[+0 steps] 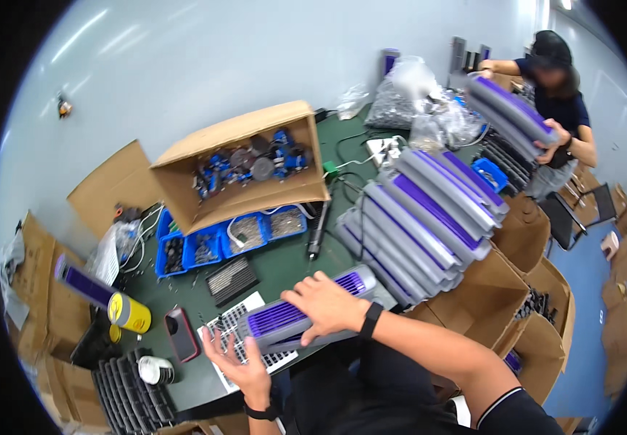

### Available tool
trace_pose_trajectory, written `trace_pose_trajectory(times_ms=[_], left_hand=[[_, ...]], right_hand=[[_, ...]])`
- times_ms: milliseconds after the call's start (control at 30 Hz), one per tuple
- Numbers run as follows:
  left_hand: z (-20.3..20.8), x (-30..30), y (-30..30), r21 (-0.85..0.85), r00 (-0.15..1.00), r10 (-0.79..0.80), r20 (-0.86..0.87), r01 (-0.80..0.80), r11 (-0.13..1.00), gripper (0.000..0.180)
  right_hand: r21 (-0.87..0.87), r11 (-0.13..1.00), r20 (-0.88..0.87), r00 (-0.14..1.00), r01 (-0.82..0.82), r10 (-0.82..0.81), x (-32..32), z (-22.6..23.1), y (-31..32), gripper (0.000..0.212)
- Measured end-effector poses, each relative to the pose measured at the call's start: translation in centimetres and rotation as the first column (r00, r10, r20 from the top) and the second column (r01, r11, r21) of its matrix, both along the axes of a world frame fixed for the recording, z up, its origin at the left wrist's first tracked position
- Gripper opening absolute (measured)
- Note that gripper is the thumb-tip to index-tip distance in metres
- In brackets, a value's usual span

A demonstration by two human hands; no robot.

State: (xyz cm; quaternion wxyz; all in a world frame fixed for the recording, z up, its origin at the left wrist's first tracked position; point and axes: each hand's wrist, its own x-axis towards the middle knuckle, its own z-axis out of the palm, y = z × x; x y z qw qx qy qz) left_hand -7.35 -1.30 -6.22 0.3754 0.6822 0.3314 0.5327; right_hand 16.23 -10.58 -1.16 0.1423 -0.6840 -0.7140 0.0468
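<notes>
A long grey housing with a purple slatted grille lies tilted at the near edge of the green table, partly over a white sheet with a black grid pattern. My right hand grips the housing across its middle, fingers over the far side and thumb on the near side. Beside its left end, my left hand is open, palm up with fingers spread, holding nothing. Stacked grey and purple housings stand just to the right. A black ribbed block and a cordless-looking black screwdriver lie beyond.
A cardboard box of blue and metal parts tilts over blue bins at the back. Leftward are a phone, a yellow canister and a white roll. Open cartons flank the right; a co-worker holds housings there.
</notes>
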Motion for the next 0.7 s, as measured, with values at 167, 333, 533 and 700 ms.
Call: trace_pose_trajectory(times_ms=[167, 333, 533, 700], left_hand=[[-1.3, -1.4, -3.0, -0.066, 0.990, -0.063, -0.126, 0.055, 0.996, 0.111], [-0.2, 0.7, -2.0, -0.221, 0.992, -0.063, -0.112, 0.037, 0.974, 0.119], [0.1, 1.0, -0.3, -0.230, 0.986, -0.110, -0.127, 0.079, 0.970, 0.121], [-0.1, 0.4, 0.7, -0.206, 0.989, -0.046, -0.143, 0.016, 0.979, 0.120]], right_hand=[[-0.172, 0.984, -0.096, 0.995, -0.044, 0.027, 1.0, 1.3, 1.8, 0.088], [-0.282, 0.959, -0.199, 0.980, -0.028, -0.030, 2.1, 1.4, 3.2, 0.089], [-0.213, 0.977, -0.202, 0.977, 0.022, -0.066, 1.8, 1.8, 3.1, 0.092], [-0.091, 0.995, -0.111, 0.992, 0.042, -0.052, -0.6, 4.4, 0.0, 0.091]])
